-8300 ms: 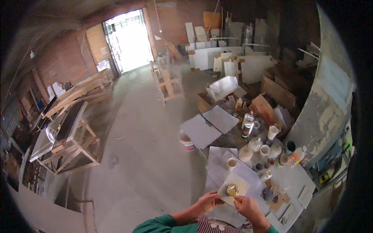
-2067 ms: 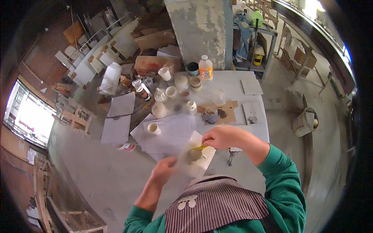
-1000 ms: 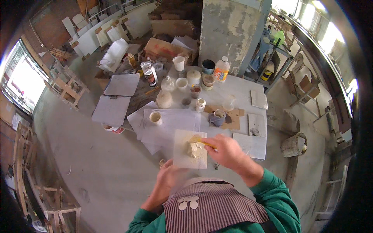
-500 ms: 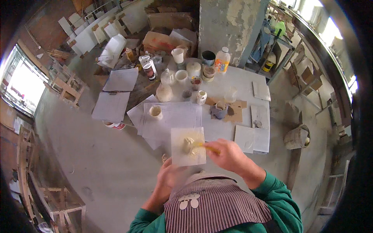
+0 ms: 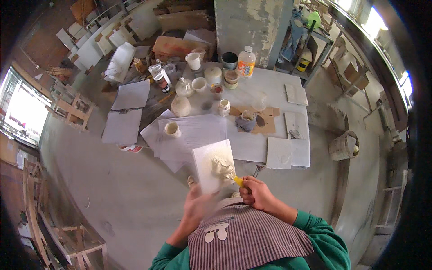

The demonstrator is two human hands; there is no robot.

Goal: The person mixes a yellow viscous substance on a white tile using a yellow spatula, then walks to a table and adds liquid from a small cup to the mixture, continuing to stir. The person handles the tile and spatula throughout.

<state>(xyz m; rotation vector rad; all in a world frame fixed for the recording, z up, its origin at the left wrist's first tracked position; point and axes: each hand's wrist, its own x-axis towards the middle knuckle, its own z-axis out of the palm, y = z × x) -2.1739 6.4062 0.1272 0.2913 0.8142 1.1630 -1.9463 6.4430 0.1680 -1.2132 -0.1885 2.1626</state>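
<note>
In front of my apron a small white square panel point(image 5: 204, 158) is held up, tilted, off the near edge of the table. My left hand point(image 5: 198, 204), blurred by motion, grips its lower left edge. Cream-coloured paste point(image 5: 221, 166) lies in a thick, smeared patch on the right half of the panel. My right hand point(image 5: 257, 192) is closed round the yellow handle of a spatula point(image 5: 238, 181), which slants up and left into the paste. The spatula's head is hidden under the paste.
A white table point(image 5: 252, 153) bears paper sheets point(image 5: 193, 135), a paste-coated cup point(image 5: 172, 129), a small jar point(image 5: 224, 107), a plastic bottle point(image 5: 246, 61) and a grey rag point(image 5: 245, 123) on cardboard. Flat panels point(image 5: 279, 153) line its right side. A bucket point(image 5: 344, 146) stands on the floor.
My right hand has moved down toward me with the spatula. The paste is now spread into a wider patch, and the panel has tilted. The whole view has shifted slightly.
</note>
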